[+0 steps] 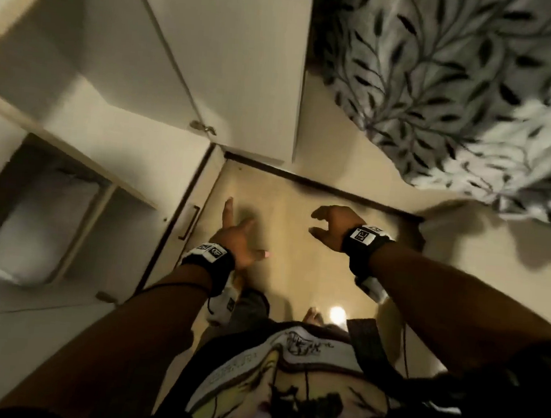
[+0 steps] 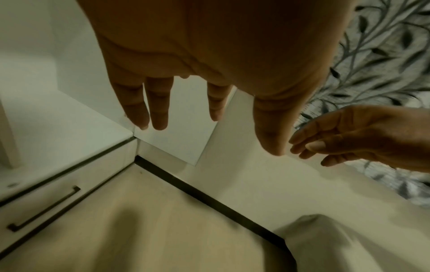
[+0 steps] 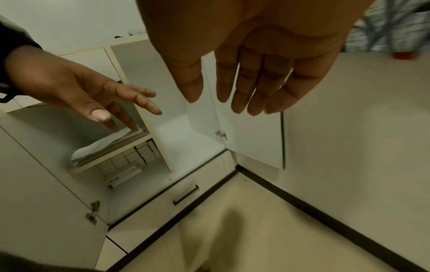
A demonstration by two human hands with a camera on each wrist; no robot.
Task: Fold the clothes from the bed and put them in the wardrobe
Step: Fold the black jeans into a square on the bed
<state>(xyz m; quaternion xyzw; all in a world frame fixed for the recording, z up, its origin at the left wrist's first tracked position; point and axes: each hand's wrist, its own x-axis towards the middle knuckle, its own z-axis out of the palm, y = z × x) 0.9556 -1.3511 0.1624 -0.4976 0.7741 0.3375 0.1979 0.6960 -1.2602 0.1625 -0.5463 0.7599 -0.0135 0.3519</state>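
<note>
Both hands hang empty over the beige floor in front of the open wardrobe [image 1: 77, 98]. My left hand [image 1: 246, 228] is nearer the wardrobe, its fingers straight and spread [image 2: 216, 139]. My right hand [image 1: 316, 222] is beside it with its fingers relaxed and loosely bent, holding nothing [image 3: 221, 104]. Folded pale clothes [image 3: 104, 147] lie on a wardrobe shelf at the left, also visible in the head view [image 1: 32, 227]. The compartment [image 3: 186, 139] to the right of them is bare. No bed or loose clothes are in view.
Small boxes [image 3: 130, 162] are stacked under the clothes shelf. A drawer with a dark handle [image 1: 189, 223] runs along the wardrobe's base. An open wardrobe door [image 1: 241, 55] stands ahead, another door [image 3: 46, 184] at the left. A leaf-patterned curtain [image 1: 461, 91] hangs at the upper right.
</note>
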